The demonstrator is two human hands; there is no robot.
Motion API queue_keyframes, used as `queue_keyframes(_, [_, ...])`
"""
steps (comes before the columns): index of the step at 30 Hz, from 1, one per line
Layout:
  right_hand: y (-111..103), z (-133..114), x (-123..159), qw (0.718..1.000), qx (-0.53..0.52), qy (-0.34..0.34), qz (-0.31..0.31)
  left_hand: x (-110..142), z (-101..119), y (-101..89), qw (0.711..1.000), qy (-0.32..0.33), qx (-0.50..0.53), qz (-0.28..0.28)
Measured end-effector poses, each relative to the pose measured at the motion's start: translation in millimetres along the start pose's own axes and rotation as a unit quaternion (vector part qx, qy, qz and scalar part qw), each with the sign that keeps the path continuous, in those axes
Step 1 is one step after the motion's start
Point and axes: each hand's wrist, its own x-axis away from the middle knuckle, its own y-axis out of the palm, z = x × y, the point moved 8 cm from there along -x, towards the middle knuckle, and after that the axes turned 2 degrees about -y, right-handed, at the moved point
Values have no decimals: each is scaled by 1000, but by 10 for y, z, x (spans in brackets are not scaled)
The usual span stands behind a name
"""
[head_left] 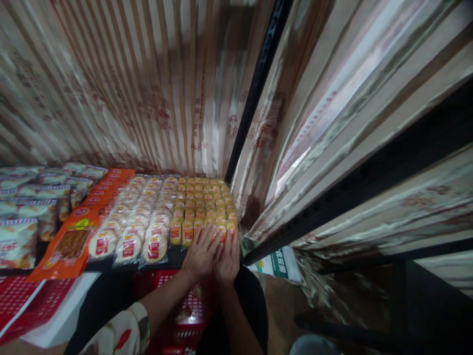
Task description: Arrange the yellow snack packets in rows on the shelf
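Observation:
My left hand [201,254] rests with fingers stretched out against the front of small yellow wrapped cakes [188,212] with red labels. Close beside it, my right hand [226,259] presses its outstretched fingers on the right-hand front packs; the two hands touch or nearly touch. The cakes stand in tight rows at the right end of a dark shelf. To their left lie rows of round white biscuits in clear wrappers [128,244]. My fingers cover part of the front row of yellow cakes.
Orange snack packets [70,246] and white-and-blue bags [16,241] line the shelf's left. A red basket [190,315] with packs sits below my hands, another red basket [37,301] at lower left. Dark metal posts [254,98] and printed plastic sheeting [166,88] enclose the corner.

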Motion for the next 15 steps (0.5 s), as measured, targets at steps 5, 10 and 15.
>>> queue_keyframes(5, [31, 0, 12, 1000, -11, -21, -18, 19, -8, 38, 1000, 1, -14, -26])
queue_keyframes(10, [24, 32, 5, 999, -42, -7, -30, 13, 26, -41, 999, 18, -15, -25])
queue_keyframes(15, [-39, 38, -6, 994, -92, 6, -50, 212, 69, -127, 999, 26, 12, -24])
